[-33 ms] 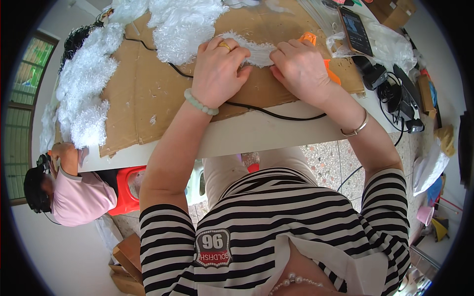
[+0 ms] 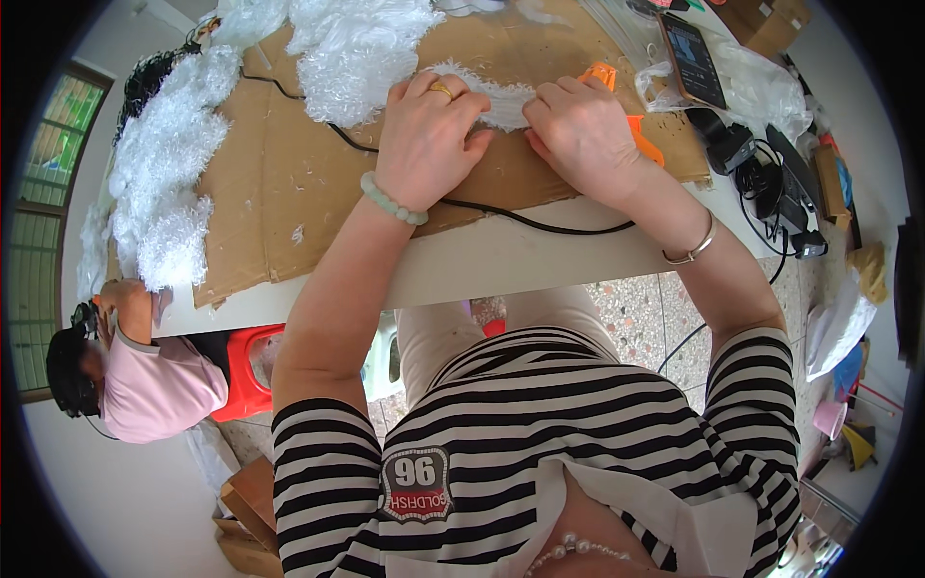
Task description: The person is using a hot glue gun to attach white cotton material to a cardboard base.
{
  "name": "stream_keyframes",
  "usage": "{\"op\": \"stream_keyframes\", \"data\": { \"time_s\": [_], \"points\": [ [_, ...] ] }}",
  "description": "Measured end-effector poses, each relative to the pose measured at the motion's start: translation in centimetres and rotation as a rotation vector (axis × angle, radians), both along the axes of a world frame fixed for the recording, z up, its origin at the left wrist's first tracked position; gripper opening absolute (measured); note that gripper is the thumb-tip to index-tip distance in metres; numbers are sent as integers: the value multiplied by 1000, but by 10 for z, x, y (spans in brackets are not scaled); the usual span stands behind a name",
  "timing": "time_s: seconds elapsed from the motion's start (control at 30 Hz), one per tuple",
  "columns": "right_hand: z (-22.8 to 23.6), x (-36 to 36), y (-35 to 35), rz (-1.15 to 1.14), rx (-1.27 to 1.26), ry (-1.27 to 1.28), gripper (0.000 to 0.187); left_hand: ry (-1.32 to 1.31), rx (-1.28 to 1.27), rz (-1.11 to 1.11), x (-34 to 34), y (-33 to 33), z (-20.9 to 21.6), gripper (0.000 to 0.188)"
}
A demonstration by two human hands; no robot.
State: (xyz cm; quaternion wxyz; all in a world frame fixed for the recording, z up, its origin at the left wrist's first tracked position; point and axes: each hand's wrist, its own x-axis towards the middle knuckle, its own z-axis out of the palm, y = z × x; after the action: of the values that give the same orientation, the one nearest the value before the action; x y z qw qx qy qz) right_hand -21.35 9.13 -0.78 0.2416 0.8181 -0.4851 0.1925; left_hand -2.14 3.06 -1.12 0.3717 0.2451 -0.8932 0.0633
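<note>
A short strip of white fringed, tinsel-like material [image 2: 503,104] stretches between my two hands over the cardboard. Its left end is gripped by my left hand [image 2: 424,135], whose fingers curl down over it. My right hand [image 2: 581,133] closes on the other end, knuckles up; both sets of fingertips are hidden. Just beyond my right wrist lies an orange tool [image 2: 601,75], probably a glue gun, partly covered by that hand. A large heap of white shredded strands [image 2: 352,63] sits beside my left hand, on its far side.
Cardboard [image 2: 279,193] covers much of the white table [image 2: 482,260]. A black cable [image 2: 540,227] crosses it under my forearms. More white tinsel [image 2: 169,164] lies at left. A phone [image 2: 694,60] rests on plastic bags at right, near black adapters [image 2: 771,183]. A person in pink [image 2: 164,385] sits left.
My right hand has shifted very slightly left. Both hands keep hold of the white fringed strip.
</note>
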Motion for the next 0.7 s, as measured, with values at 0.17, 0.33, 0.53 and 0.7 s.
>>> {"op": "stream_keyframes", "data": {
  "time_s": [0.17, 0.33, 0.53, 0.7],
  "points": [
    [-1, 1, -5, -4, 41, 16, 10, -99, -39, -6, -4, -3, -7, 14],
    [8, -6, -5, 38, 168, -218, 6, -37, 35, 11, -4, -7, -11, 3],
    [20, -10, -16, -2, 327, -320, 5, -34, 121, 36, -6, -12, -11, 4],
    [21, -11, -31, -70, 425, -323, 8, -137, 102, 134, -16, -18, -3, 6]
  ]
}}
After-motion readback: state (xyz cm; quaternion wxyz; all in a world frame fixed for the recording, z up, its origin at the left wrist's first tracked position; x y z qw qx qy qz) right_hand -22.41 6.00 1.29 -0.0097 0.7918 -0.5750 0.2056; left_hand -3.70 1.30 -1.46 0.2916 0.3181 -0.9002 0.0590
